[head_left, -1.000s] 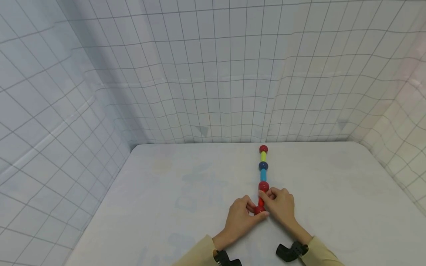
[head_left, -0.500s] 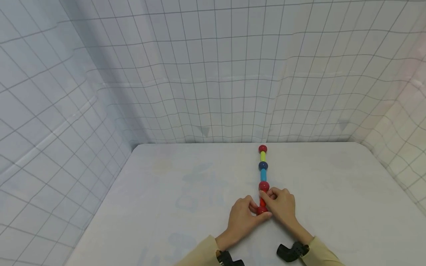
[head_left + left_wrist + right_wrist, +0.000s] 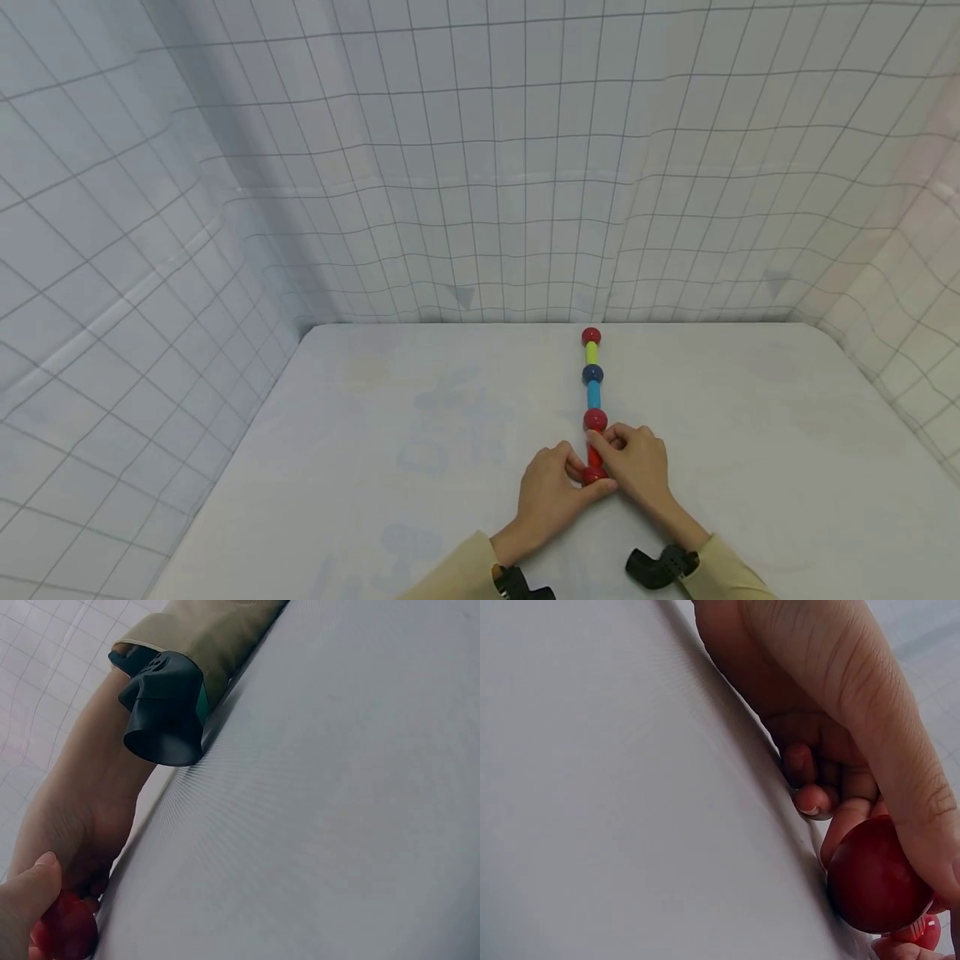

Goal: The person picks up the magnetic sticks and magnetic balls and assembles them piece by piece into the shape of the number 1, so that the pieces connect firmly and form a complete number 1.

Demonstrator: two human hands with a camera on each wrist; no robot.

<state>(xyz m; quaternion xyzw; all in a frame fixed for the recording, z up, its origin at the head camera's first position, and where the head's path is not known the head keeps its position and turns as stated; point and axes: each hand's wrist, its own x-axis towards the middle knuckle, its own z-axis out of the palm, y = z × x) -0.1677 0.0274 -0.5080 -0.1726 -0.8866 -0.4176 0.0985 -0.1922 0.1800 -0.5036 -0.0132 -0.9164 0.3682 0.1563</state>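
Note:
A straight chain of balls and short rods lies on the white table. My left hand [image 3: 551, 493] grips the nearest red ball [image 3: 593, 474] between thumb and fingers; that ball fills much of the right wrist view's lower right [image 3: 877, 876]. Just beyond it, my right hand [image 3: 639, 468] pinches the red rod [image 3: 595, 456], which its fingers partly cover. The rod runs from the held ball to a second red ball [image 3: 596, 419]. Farther along come a light blue rod [image 3: 594, 395], a dark blue ball [image 3: 592, 373], a yellow-green rod [image 3: 592, 353] and a red end ball [image 3: 591, 336].
The white table [image 3: 360, 433] spreads to both sides of the chain, and its back edge lies close behind the end ball. Grid-patterned white sheeting [image 3: 480, 167] rises behind and along the sides. A black device [image 3: 165, 712] is strapped on the right wrist.
My left hand has shifted slightly right with the near red ball, and the red rod now stands straighter in line with the chain. My right hand has barely moved.

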